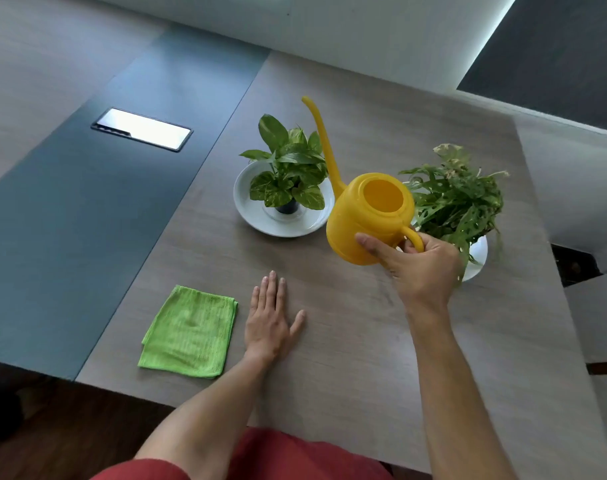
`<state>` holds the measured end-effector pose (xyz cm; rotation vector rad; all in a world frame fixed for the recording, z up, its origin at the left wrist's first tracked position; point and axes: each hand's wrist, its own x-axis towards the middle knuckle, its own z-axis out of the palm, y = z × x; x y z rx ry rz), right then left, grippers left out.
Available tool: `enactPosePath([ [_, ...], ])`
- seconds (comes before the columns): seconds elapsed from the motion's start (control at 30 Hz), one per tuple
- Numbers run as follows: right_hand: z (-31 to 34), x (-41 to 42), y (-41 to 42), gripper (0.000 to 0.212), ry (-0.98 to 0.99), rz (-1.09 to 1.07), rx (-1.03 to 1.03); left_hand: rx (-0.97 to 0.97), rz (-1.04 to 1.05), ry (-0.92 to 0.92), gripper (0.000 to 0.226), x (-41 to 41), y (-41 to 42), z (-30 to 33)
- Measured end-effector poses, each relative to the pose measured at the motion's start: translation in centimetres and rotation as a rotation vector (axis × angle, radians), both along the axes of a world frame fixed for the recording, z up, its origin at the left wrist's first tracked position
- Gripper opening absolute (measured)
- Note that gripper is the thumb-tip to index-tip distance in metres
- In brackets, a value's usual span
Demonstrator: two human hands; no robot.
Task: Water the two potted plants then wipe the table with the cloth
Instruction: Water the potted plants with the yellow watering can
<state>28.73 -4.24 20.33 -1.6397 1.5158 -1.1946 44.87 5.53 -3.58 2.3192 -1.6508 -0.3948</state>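
Cloth: a bright green folded microfibre cloth (189, 332) lies flat on the grey wood-grain surface (347, 341), lower left of the frame.
Left hand: my left hand (272, 322) rests palm down just right of the cloth, not touching it; my fingers (272, 289) are stretched out flat and hold nothing.
Left plant: a broad-leaved green plant in a small dark pot (286, 168) stands in a round white dish (257, 216), centre of the frame.
Can: a yellow plastic watering can with a long thin spout (371, 216) is lifted off the surface between the two plants, its spout rising toward the upper centre past the left plant.
Right hand: my right hand (421, 263) has its fingers curled closed around the can's handle, thumb pressed on the body.
Right plant: a bushy plant with holed leaves (457, 199) stands on a white dish (478, 254), right of centre, behind my right hand.
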Motion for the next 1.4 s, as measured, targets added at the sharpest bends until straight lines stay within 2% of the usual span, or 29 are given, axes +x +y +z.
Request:
enactPosePath([
  [0.17,-1.0,-3.6,1.8,0.067,-0.069,-0.076,-0.008,0.003,-0.001,0.031,0.085,-0.6,-0.6,0.4],
  [0.33,-1.7,-7.5,3.7,0.043,-0.098,-0.134,0.017,-0.043,-0.054,0.022,0.082,-2.4,-0.9,1.0],
  [0.4,-2.2,-10.1,4.8,0.042,-0.061,-0.198,0.018,-0.040,-0.112,0.031,0.083,-4.5,-1.1,1.3],
  [0.47,-2.8,-13.0,5.9,0.055,-0.018,-0.282,0.014,-0.032,-0.174,0.028,0.084,-7.3,-1.4,1.6],
  [0.57,-3.6,-17.3,7.7,0.045,-0.009,-0.343,0.038,-0.022,-0.263,0.032,0.087,-12.2,-1.6,2.1],
  [0.67,-4.5,-21.8,9.7,0.062,-0.066,-0.456,0.094,-0.011,-0.354,0.037,0.087,-17.5,-1.6,2.3],
  [0.8,-7.0,-28.0,12.1,0.058,-0.035,-0.584,0.188,-0.022,-0.443,0.048,0.082,-24.2,-1.5,2.5],
  [0.9,-8.3,-32.3,13.6,0.064,-0.020,-0.623,0.258,-0.019,-0.486,0.056,0.080,-28.8,-1.4,2.5],
  [1.03,-10.2,-36.9,15.0,0.051,0.013,-0.624,0.265,0.000,-0.499,0.054,0.082,-33.1,-0.9,1.8],
  [1.2,-12.7,-40.9,16.1,0.040,0.030,-0.644,0.279,0.043,-0.392,0.011,0.087,-35.3,0.1,0.9],
  [1.33,-13.4,-42.5,16.3,0.064,0.039,-0.614,0.225,0.053,-0.370,-0.045,0.087,-35.7,0.5,0.7],
  [1.4,-13.8,-43.1,16.3,0.067,0.031,-0.586,0.234,0.051,-0.370,-0.058,0.086,-35.7,0.5,0.7],
])
